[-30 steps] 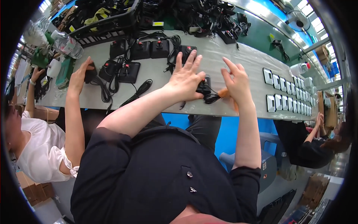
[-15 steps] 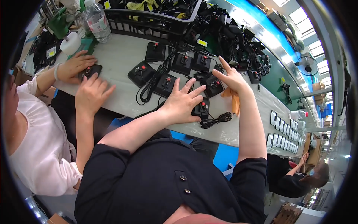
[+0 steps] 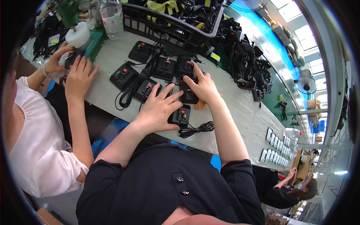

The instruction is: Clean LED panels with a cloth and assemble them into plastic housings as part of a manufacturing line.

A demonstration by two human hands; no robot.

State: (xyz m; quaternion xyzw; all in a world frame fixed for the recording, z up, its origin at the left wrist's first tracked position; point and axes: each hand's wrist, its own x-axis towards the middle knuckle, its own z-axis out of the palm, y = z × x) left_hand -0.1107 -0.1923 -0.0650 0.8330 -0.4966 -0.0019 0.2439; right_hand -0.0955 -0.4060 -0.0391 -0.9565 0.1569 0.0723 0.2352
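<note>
A small black box (image 3: pixel 180 114) with a red button lies on the desk (image 3: pixel 240 112) right in front of the person, its coiled cable (image 3: pixel 195 129) just beside it at the near edge. The left hand (image 3: pixel 159 109) lies flat over the box's left side, fingers spread and released. The right hand (image 3: pixel 202 88) presses down on a second box (image 3: pixel 187 95) just behind the first, fingers loose and extended, one fingertip reaching toward a farther box (image 3: pixel 185 67). Something orange (image 3: pixel 200 104) shows under the right palm. More like boxes (image 3: pixel 123 76) sit in rows to the left and behind, cables trailing between them. A black crate (image 3: pixel 168 26) stands at the back. At the far left, a co-worker's hands (image 3: pixel 77 75) hold another black part.
</note>
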